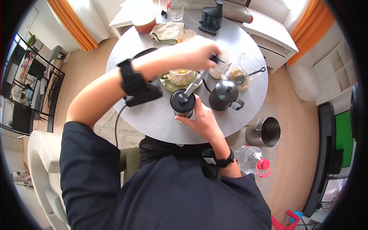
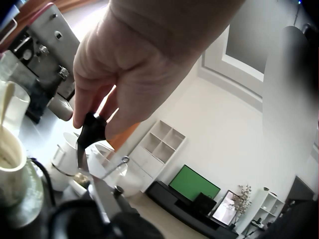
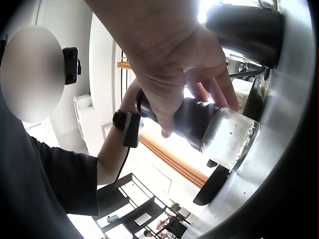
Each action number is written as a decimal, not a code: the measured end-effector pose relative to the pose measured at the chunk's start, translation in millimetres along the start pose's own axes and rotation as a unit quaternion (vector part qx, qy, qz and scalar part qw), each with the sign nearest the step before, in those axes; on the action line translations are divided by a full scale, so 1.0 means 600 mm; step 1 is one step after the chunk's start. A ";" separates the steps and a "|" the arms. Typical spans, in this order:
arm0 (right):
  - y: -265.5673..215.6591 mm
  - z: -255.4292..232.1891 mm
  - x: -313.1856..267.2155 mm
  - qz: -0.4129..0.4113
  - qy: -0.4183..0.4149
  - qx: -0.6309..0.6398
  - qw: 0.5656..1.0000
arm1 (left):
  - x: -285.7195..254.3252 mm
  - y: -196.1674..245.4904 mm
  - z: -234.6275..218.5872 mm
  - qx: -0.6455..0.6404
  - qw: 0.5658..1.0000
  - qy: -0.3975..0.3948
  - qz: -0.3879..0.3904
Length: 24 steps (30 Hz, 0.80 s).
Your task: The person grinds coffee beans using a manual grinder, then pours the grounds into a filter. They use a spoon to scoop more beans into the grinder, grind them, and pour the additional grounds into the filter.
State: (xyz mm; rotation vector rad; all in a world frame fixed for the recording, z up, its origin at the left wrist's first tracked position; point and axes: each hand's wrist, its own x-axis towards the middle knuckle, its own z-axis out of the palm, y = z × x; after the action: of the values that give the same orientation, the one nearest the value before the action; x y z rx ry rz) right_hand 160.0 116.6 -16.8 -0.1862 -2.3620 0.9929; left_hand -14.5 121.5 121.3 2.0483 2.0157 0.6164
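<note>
A hand-crank coffee grinder (image 1: 180, 102) with a black lid stands upright at the near edge of the round grey table (image 1: 153, 122). My right hand (image 1: 203, 120) grips its body; in the right wrist view the thumb and fingers wrap the black barrel (image 3: 187, 122) above a clear bottom jar (image 3: 229, 139). Reaching across from the left, my left hand (image 1: 201, 53) is slightly blurred. It pinches the crank's black knob (image 2: 92, 128) between thumb and fingertips. The metal crank arm (image 1: 196, 82) slants from the lid toward the far right.
Right of the grinder stands a black gooseneck kettle (image 1: 225, 94). Behind are a glass vessel with brown contents (image 1: 238, 74) and a patterned cup (image 1: 180, 78) on a green saucer. A folded cloth (image 1: 166, 31) lies farther back. A steel pot (image 1: 264, 132) and large bottle (image 1: 249, 159) stand off the table's right.
</note>
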 end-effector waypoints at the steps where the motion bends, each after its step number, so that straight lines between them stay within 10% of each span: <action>1: -0.005 -0.004 0.000 0.001 -0.004 -0.012 1.000 | 0.006 0.036 0.008 -0.005 1.000 -0.020 0.015; 6: 0.015 -0.009 0.013 -0.164 0.051 -0.063 0.983 | -0.062 0.142 0.047 -0.057 0.968 -0.115 0.214; 8: -0.008 -0.014 0.005 -0.041 0.016 0.012 0.999 | -0.134 0.175 0.016 -0.078 0.949 -0.188 0.240; 13: -0.005 -0.010 0.006 0.019 -0.019 0.018 0.999 | -0.260 0.168 -0.068 -0.094 0.923 -0.363 0.091; 19: -0.003 -0.003 0.006 -0.005 0.004 0.019 1.000 | -0.314 0.047 -0.127 -0.130 0.942 -0.215 -0.221; 24: -0.001 -0.002 0.002 0.012 -0.002 0.011 1.000 | -0.248 -0.046 -0.135 -0.064 0.958 -0.113 -0.257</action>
State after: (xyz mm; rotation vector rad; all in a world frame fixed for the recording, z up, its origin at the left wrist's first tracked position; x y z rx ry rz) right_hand 159.6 117.4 -15.2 -0.2040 -2.3561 1.0317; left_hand -71.3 -35.9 159.3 1.3606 2.1732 0.3750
